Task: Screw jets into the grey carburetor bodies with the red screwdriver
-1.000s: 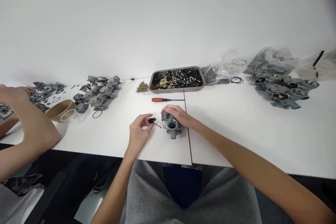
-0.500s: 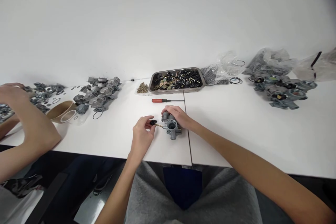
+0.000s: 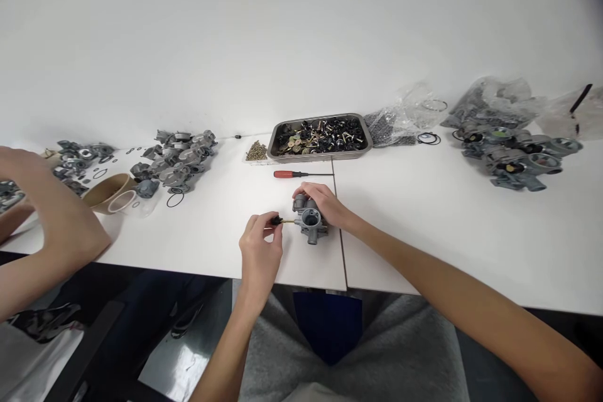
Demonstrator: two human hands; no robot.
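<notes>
The carburetor (image 3: 311, 218) sits on the white table (image 3: 301, 269), its right side gripped by the right hand (image 3: 328, 206). Pinched in the left hand (image 3: 260, 251), the black-headed brass screw (image 3: 288, 221) points rightward, tip apparently touching the carburetor's left side.

The single view looks from the wearer's head, facing forward and steeply down at close range over the white rectangular bench (image 3: 447, 232), taking in the pale plain wall (image 3: 264, 31) beyond and the grey-clothed lap (image 3: 377, 345) below.
</notes>
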